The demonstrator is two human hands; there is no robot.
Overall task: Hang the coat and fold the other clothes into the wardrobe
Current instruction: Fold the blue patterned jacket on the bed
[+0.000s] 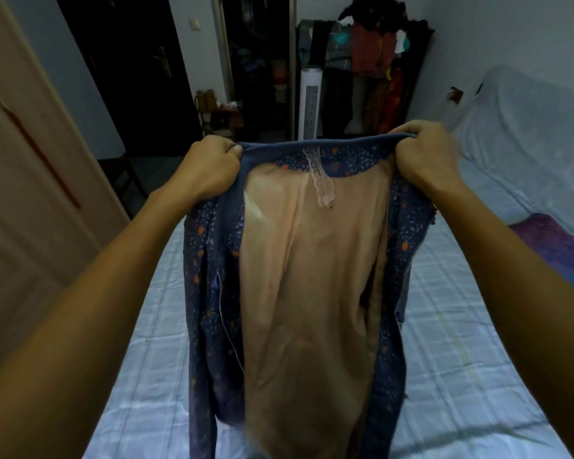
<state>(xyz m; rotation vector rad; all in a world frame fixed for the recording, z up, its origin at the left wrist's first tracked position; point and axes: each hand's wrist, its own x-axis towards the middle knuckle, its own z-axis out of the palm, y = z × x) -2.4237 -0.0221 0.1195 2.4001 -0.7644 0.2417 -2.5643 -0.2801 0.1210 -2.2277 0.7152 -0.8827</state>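
Note:
A blue floral coat (pixel 312 276) with a peach lining and a zip hangs open in front of me above the bed (pixel 461 342). My left hand (pixel 209 170) grips the left end of its collar. My right hand (pixel 424 157) grips the right end of the collar. The coat is held up by both hands with its inside facing me. A lace strip dangles from the neck of the lining. The coat's lower hem runs out of the frame.
A pale wardrobe door (pixel 30 177) stands at the left. A purple garment (pixel 550 240) lies on the bed at the right. Beyond the bed are a white tower fan (pixel 310 101), a rack of hanging clothes (pixel 375 67) and a dark doorway (pixel 126 67).

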